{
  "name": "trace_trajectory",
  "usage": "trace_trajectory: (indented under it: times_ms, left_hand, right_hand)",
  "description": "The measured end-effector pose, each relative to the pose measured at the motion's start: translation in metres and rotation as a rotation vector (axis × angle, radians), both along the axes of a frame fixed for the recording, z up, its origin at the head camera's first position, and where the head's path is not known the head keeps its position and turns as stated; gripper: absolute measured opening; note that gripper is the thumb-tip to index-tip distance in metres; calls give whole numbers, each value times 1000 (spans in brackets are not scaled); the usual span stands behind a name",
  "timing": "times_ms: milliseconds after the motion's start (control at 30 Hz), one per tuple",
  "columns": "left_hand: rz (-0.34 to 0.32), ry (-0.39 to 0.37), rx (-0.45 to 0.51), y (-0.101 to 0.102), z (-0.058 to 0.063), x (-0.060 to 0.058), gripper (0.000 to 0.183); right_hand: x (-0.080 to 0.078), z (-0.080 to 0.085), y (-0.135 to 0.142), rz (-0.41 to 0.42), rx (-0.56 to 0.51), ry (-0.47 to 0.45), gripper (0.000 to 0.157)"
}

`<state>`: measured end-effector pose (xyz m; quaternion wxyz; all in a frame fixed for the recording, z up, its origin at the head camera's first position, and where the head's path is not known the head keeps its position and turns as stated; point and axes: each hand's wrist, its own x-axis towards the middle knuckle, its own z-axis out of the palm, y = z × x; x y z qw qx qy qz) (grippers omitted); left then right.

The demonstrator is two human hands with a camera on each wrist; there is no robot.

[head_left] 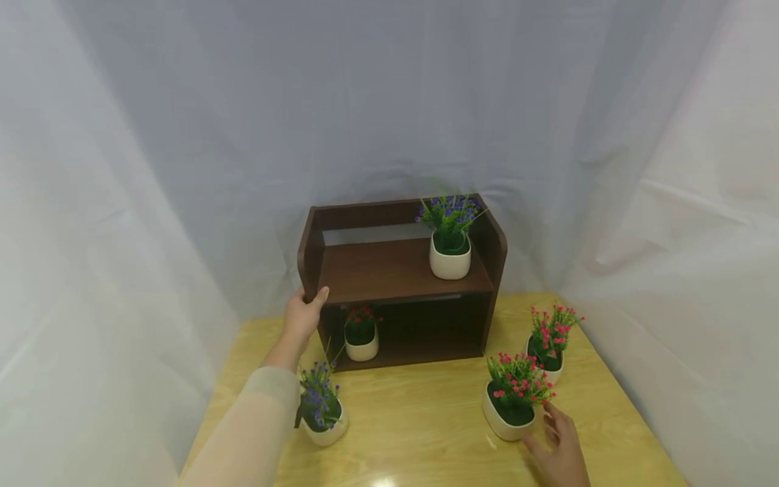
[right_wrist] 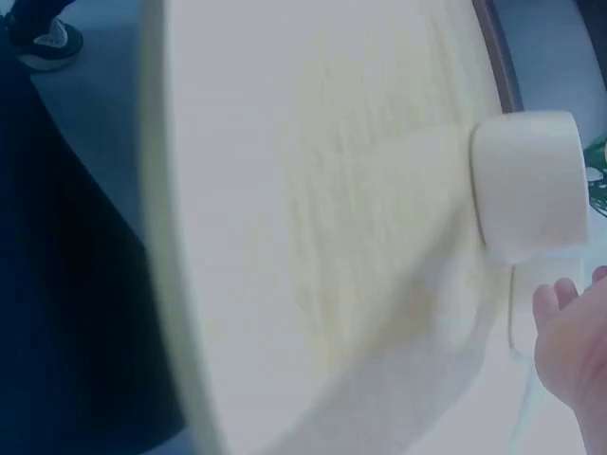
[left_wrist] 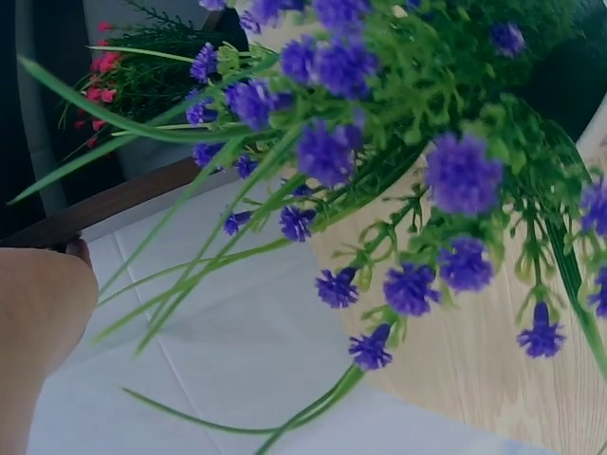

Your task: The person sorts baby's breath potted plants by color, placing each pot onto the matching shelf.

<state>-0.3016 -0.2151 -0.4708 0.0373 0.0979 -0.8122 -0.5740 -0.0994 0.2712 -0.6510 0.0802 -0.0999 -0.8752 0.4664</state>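
My left hand (head_left: 302, 316) grips the left side panel of a dark brown two-tier wooden shelf (head_left: 371, 270), thumb on the front. In the left wrist view, this hand (left_wrist: 43, 318) is at the shelf's edge, partly cut off. Purple flowers (left_wrist: 463, 173) fill most of that view. They belong to a white-potted plant (head_left: 322, 409) below my left forearm. My right hand (head_left: 561, 450) is beside a pink-flowered plant (head_left: 514, 396) in a white pot, its fingers loosely bent near the pot's right side. The right wrist view shows that white pot (right_wrist: 531, 185) just beyond the fingers.
A purple-flowered pot (head_left: 450, 260) stands on the upper tier at right, and a red-flowered pot (head_left: 362, 345) on the lower tier at left. Another pink-flowered pot (head_left: 550, 348) stands behind the right one. Pale curtains (head_left: 365, 101) surround the wooden table (head_left: 414, 412).
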Motion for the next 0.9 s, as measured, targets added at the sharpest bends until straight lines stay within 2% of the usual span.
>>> trace_trajectory:
  times_ms: [133,267,400,633,900]
  left_hand:
    - [28,15,-6,0,-2,-1,65]
    - [48,28,-10,2,-2,-2,63]
    - [57,35,-16,5,-1,-4,64]
    - [99,76,-48,5,-2,-8,60]
    - [121,138,-146,1,-5,-13,52]
  right_hand:
    - [-10,4,4,93,-21,-23,98]
    - [-18,6,4,135,-51,-13,93]
    - [-24,3,1,132,-92,-35,89]
    - [-30,-3,-1,116,-152,-130,94]
    - [-34,-5,-1,123,-84,-148,93]
